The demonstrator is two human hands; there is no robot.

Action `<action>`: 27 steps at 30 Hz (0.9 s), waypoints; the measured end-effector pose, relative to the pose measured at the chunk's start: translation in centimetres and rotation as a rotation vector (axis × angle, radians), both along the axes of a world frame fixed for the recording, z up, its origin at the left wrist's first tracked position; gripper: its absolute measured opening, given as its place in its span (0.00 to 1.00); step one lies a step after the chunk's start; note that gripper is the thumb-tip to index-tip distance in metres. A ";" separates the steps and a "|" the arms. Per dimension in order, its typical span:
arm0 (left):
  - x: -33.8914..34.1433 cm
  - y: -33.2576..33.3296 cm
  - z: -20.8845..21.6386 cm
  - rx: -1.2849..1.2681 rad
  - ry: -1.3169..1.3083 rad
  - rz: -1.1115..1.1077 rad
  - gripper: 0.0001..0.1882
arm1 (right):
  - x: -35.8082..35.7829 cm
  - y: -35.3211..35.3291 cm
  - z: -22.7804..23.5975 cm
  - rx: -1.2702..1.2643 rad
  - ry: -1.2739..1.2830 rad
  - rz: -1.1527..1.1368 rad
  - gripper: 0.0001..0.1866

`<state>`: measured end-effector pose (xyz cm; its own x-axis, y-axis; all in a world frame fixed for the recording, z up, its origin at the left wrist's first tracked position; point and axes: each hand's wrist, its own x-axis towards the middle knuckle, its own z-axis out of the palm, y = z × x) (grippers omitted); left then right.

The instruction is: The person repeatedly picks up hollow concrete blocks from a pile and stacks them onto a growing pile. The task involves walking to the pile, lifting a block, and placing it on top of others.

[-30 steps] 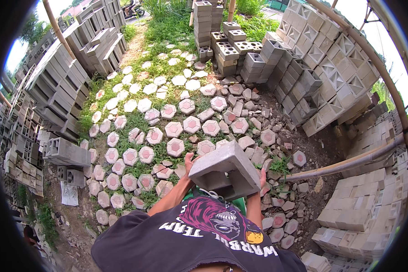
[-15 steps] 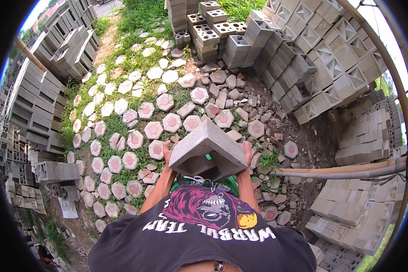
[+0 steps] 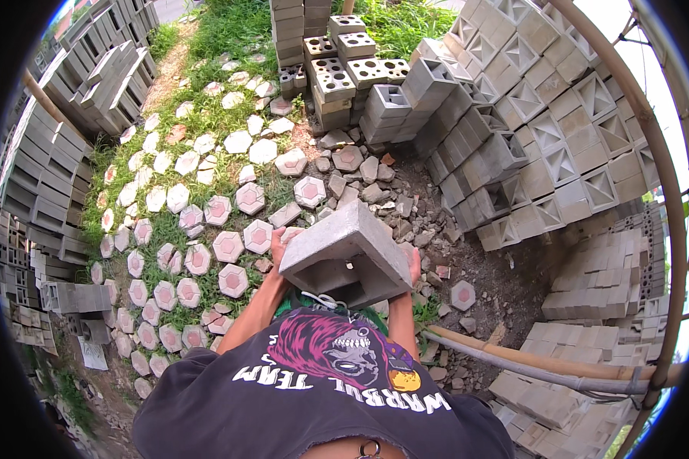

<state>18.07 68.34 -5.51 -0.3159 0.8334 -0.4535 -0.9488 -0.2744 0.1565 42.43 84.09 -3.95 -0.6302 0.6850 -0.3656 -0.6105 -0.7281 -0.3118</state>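
Concrete block (image 3: 337, 229): held up in front of the body, between both hands, tilted, one corner pointing away, open hollow turned toward the wearer.
Left hand (image 3: 284, 237): pressed to the left side of the block, fingers partly in sight at the outer edge.
Right hand (image 3: 414, 264): flat against the opposite side, mostly hidden behind the block's edge.
Grip: clamped from two sides; cannot tell how far the fingers curl underneath.
Clothing: dark printed shirt (image 3: 314, 413), just below the block in view; green cloth (image 3: 292, 304) with a pale cord beside the block's near edge.
Ground: hexagonal paving stones (image 3: 227, 246) with pinkish centres, set among grass, ahead and to the left; broken rubble (image 3: 417, 218) just beyond the block and to the right.
Far side: stacked blocks with round holes (image 3: 333, 76).
Right: tall wall of blocks with triangular hollows (image 3: 566, 122); bamboo pole (image 3: 543, 363) lying across lower down.
Left: tall stack of grey blocks (image 3: 46, 168).
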 end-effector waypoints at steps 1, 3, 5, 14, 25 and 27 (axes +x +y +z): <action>-0.2 1.7 -0.7 0.047 0.013 -0.052 0.29 | 0.5 0.8 0.5 0.001 0.042 0.001 0.34; -1.2 4.5 -3.1 0.134 0.045 -0.127 0.30 | 0.7 2.6 1.1 -0.005 0.131 0.033 0.39; 0.2 9.8 1.2 -0.144 0.132 -0.192 0.31 | 2.3 5.0 0.2 0.047 0.036 -0.087 0.43; -1.6 29.2 -0.1 -0.143 0.128 -0.366 0.31 | 2.1 18.7 -0.4 0.066 -0.119 -0.329 0.43; -8.3 45.3 5.0 -0.062 0.031 -0.266 0.30 | -4.8 36.9 5.2 0.144 -0.180 -0.205 0.44; -9.4 46.2 4.4 -0.045 0.010 -0.197 0.29 | -7.4 39.0 7.3 0.149 -0.164 -0.120 0.44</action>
<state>8.65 114.57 -1.08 -0.1532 0.8586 -0.4893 -0.9818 -0.0761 0.1738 35.06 123.11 3.31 -0.4813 0.8055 -0.3457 -0.6226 -0.5918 -0.5121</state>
